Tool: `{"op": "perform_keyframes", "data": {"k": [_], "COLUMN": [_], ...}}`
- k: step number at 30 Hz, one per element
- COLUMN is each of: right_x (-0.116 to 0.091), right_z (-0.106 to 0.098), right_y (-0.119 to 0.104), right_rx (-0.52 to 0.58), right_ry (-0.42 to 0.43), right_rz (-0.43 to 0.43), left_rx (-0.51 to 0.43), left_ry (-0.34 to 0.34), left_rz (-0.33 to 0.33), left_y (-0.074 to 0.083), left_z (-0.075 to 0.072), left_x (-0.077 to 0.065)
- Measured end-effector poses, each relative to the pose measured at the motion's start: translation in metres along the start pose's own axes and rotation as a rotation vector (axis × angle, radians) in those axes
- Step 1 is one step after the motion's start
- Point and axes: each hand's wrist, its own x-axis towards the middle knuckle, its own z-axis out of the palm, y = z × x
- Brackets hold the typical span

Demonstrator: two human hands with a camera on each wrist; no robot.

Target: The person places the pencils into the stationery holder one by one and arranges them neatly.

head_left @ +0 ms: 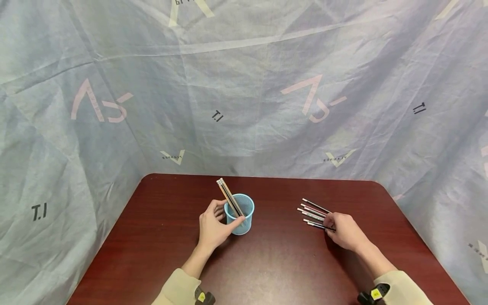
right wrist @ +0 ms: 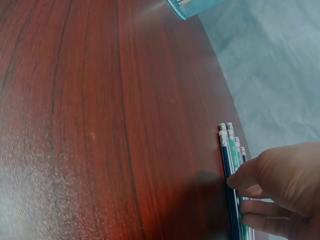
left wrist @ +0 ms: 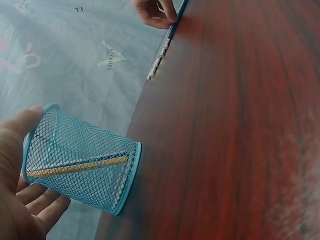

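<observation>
Holds a light blue mesh cup point(head_left: 244, 227) in the left hand point(head_left: 214, 226), in a grip about as wide as the cup, with fingers curled along one side and a thumb across the near wall by the rim. Has the cup upright on the dark red tabletop point(head_left: 270, 271). Shows leaning pencils point(head_left: 231, 199) inside, slanting up over the fingers' side of that grip.

Curls the right hand point(head_left: 345, 232) in a narrower grip round a loose bunch of pencils point(head_left: 314, 214), well apart from the cup. Points white eraser ends out of that grip toward the cup, slightly fanned. Rests one fingertip on a navy pencil point(right wrist: 226, 160); cannot tell how firmly.

Wears cream sleeves point(head_left: 177, 289) behind both grips. Has a grey printed cloth point(head_left: 248, 106) hanging beyond both.
</observation>
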Motion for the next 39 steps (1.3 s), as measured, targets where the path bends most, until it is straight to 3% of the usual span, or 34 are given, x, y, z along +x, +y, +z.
{"op": "perform_keyframes", "data": {"k": [17,25,39], "right_x": [0.001,-0.002,-0.001], "right_z": [0.005,0.008,0.007], "right_y": [-0.002,-0.007,-0.011], "right_rx": [-0.021,-0.06,-0.111], "right_ry": [-0.007,-0.01,-0.005], "right_rz": [-0.023,0.028,-0.008], "left_rx": [0.016,0.008,0.007], "left_ry": [-0.012,-0.037,-0.043], "left_rz": [-0.018,-0.036,-0.04], "left_y": [0.0,0.0,0.0], "left_z": [-0.003,-0.003,-0.002], "left_x": [0.001,0.001,0.001]}}
